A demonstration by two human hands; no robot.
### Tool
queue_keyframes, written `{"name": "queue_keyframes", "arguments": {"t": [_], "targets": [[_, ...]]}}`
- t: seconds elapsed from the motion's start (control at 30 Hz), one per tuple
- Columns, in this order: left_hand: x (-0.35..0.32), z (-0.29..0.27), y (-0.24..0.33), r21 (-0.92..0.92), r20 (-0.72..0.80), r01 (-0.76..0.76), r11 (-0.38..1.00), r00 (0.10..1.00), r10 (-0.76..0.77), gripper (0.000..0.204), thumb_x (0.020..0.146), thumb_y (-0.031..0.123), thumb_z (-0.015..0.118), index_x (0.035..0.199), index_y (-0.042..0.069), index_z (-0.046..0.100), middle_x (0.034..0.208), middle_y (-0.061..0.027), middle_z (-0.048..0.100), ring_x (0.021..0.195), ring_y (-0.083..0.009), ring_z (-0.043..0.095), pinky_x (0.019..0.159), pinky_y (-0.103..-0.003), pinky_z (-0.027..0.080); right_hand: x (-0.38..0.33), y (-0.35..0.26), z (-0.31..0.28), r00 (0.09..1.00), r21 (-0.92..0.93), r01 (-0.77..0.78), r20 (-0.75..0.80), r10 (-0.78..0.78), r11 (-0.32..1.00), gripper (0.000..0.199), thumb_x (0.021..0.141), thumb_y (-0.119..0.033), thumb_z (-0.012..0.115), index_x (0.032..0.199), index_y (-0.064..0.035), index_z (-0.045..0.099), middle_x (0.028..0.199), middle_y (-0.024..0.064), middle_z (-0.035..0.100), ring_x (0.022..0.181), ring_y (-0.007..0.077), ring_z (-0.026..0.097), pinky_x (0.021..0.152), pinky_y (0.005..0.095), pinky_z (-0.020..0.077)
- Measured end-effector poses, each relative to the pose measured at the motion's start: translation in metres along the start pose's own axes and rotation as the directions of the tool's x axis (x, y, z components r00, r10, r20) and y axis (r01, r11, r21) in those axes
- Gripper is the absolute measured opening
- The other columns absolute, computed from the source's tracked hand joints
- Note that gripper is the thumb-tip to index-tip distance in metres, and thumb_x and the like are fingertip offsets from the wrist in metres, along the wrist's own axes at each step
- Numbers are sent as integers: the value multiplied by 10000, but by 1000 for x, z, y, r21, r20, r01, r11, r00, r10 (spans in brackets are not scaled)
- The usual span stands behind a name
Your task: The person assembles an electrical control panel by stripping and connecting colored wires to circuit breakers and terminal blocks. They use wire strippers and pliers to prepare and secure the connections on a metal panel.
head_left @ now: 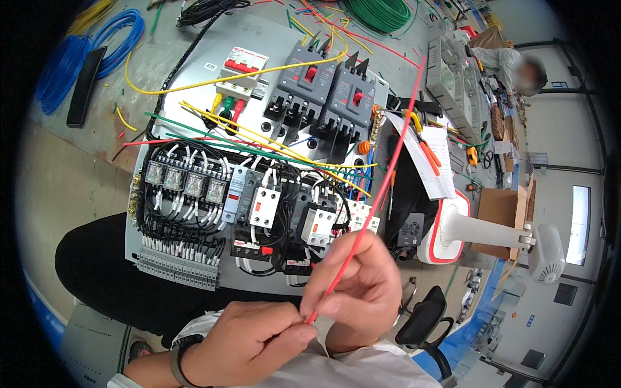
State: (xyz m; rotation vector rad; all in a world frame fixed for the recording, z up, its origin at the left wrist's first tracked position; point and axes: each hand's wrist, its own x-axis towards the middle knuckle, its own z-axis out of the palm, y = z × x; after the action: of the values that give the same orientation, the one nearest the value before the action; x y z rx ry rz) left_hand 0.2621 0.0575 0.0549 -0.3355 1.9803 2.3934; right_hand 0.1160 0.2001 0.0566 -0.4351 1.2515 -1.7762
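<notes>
My left hand (249, 339) is closed in a pinch at the lower end of a red wire (372, 213). Just above it, my right hand (356, 288) grips the same wire between thumb and fingers. From there the wire runs up and to the right, its far end loose in the air. Both hands are at the near edge of a metal mounting panel (200, 107). Loose yellow, green and red wires lie across the panel above a row of relays (194, 183). Two grey circuit breakers (349, 97) stand behind, beside a white breaker with red levers (240, 68).
Coils of blue wire (65, 71) and green wire (381, 14) lie on the table. To the right are paper sheets (435, 161), orange-handled pliers (429, 157), a white lamp-like device (482, 229) and a cardboard box (501, 216). Another person (501, 61) is at the far right.
</notes>
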Motion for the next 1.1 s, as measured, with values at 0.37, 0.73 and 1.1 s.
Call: {"name": "queue_keyframes", "arguments": {"t": [0.37,0.73,1.1], "targets": [[3,8,-12,349,-94,-234,907,955,283,280,898,108,709,697,45,525,609,-101,505,494,-307,529,478,-402,412,-8,-1,1,996,2,-90,24,90,996,420,914,33,755,1224,-27,479,943,109,710,870,152,677,795,282,512],[-6,16,-2,248,21,-186,951,982,187,321,883,89,706,659,49,479,566,-99,439,456,-309,460,450,-408,370,13,-5,-29,993,33,119,-23,-119,992,371,920,6,732,1192,-11,482,832,169,699,646,158,640,577,251,508],[-18,21,6,163,57,-108,981,993,100,316,874,69,707,649,37,488,564,-107,437,456,-315,446,456,-412,363,45,-19,-73,969,15,247,-13,-247,969,379,967,-99,722,1252,-28,482,809,141,689,602,137,597,548,246,474]]}}
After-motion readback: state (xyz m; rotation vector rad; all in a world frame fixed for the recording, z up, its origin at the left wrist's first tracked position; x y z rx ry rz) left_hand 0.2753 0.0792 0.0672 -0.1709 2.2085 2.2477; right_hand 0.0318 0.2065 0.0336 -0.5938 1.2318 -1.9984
